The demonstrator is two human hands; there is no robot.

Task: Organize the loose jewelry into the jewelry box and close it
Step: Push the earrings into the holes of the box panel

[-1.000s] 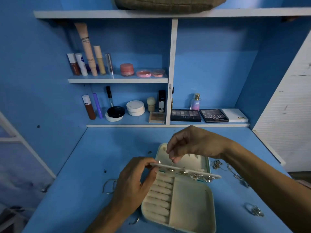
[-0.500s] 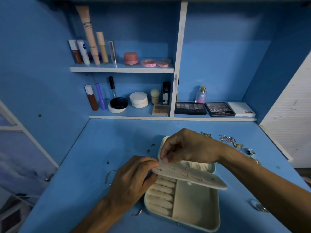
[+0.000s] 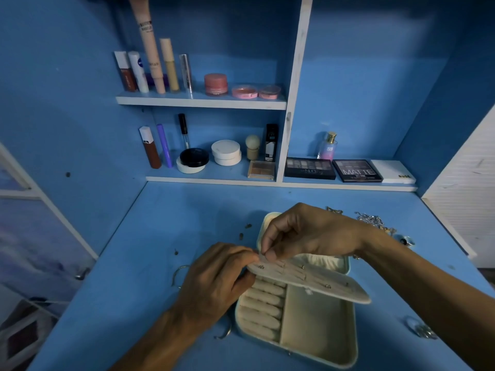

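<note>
Both hands (image 3: pixel 214 285) (image 3: pixel 308 234) pinch the earring panel (image 3: pixel 308 282) over the open jewelry box (image 3: pixel 321 330).

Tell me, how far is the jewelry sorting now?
Done: a few studs sit on the earring panel. In hand: the left hand holds the panel's end, the right hand pinches at its edge. Left: chains, a ring and a hoop lie loose on the desk; the jewelry box is open.
</note>
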